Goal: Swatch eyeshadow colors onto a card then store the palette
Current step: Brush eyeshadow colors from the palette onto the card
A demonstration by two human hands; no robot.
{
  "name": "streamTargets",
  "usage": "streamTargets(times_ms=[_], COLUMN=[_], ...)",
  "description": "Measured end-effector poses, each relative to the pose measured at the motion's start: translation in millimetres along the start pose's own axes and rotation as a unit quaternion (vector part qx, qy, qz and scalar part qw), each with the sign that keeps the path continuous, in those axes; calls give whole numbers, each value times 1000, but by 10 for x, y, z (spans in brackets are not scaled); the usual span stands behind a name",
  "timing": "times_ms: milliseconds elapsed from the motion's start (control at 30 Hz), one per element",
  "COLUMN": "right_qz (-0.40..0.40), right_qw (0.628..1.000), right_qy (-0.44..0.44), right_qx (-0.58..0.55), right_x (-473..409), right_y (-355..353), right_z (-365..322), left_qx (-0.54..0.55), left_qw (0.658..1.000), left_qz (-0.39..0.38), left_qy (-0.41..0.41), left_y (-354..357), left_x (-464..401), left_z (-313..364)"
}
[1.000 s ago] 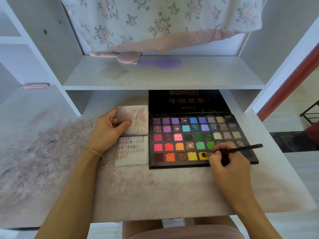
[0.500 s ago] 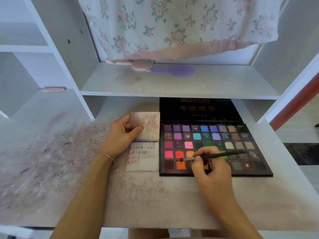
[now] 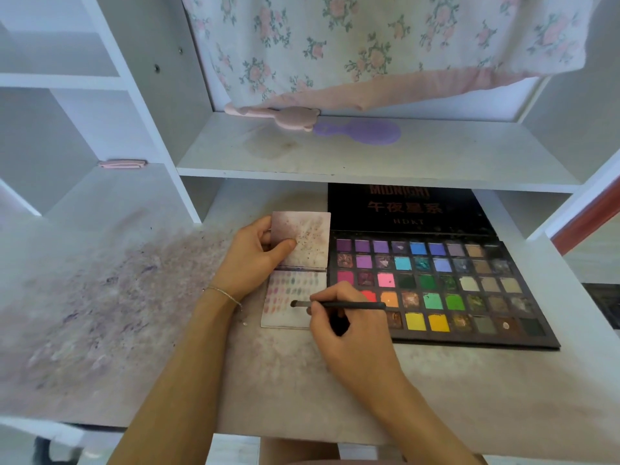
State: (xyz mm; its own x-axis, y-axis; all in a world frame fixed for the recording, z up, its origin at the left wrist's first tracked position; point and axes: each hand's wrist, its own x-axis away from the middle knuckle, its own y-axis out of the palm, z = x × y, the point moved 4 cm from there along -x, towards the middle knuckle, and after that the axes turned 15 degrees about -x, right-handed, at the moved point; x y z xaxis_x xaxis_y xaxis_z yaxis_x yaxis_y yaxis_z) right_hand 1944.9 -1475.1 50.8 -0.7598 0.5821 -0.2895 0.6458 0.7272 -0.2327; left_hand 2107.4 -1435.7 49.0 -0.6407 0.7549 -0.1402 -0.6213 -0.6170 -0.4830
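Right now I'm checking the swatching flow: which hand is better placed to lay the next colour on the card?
Right. The right hand pinches the thin black brush, whose tip is over the white swatch card. The left hand is occupied steadying the card's upper flap.

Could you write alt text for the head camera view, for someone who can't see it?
The right hand holds a brush tip over a swatch card, while the left hand grips the card's upper leaf beside an open eyeshadow palette.
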Motion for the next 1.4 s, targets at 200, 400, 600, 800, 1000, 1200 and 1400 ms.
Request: streamTargets(times_ms=[200, 400, 600, 800, 1000, 1200, 1400], right_qz=[-5, -17, -30, -24, -30, -29, -29], right_qw=[1000, 999, 998, 998, 998, 998, 998], right_qy=[3, 4, 11, 12, 14, 15, 9], right_qx=[15, 39, 50, 56, 55, 56, 63], right_x=[-1, -5, 1, -13, -10, -7, -16], right_y=[5, 25, 35, 39, 43, 43, 45], right_z=[10, 27, 41, 46, 45, 51, 48], left_qx=[0, -4, -7, -9, -5, -4, -9], left_qw=[1000, 1000, 1000, 1000, 1000, 1000, 1000], left_qz=[-1, -2, 1, -2, -1, -4, -4], left_qy=[3, 6, 7, 9, 12, 10, 9], left_y=[8, 9, 5, 6, 6, 15, 3], left_x=[-8, -15, -27, -19, -20, -28, -18], left_z=[-16, -31, -47, -43, -39, -33, -51])
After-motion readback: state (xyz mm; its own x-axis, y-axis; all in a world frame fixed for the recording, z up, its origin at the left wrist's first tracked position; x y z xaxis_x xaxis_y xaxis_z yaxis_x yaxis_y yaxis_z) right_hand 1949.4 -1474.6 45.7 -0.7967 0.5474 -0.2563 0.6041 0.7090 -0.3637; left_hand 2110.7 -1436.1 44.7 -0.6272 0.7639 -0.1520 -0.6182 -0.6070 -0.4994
